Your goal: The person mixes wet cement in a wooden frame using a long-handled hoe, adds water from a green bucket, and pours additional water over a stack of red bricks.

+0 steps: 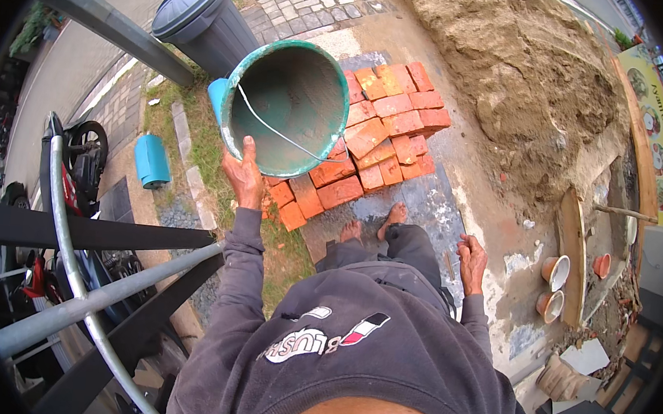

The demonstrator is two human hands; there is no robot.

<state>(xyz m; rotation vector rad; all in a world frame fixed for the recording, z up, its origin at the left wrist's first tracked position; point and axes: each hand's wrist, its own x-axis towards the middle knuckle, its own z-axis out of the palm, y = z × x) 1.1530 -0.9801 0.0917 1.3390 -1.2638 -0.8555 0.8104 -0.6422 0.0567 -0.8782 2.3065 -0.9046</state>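
Note:
My left hand (245,172) grips the near rim of a green plastic bucket (285,108), thumb over the lip and fingers hidden below. The bucket is tilted with its mouth towards me. Its inner wall carries grey cement-like residue, and a thin wire handle (273,128) crosses the opening. Below and beyond it lies a stack of orange-red bricks (393,110), partly covered by the bucket. Down at my side hangs my right hand (470,263), fingers loosely curled, with nothing seen in it. My bare feet (394,218) stand on wet grey paving just short of the bricks.
A large sand heap (525,76) rises at the far right. Clay pots (555,271) stand near a curved board (571,258). On the left are a metal pole (119,30), a lidded grey bin (206,22), a blue container (152,161), and metal tubing (111,301) close to my left arm.

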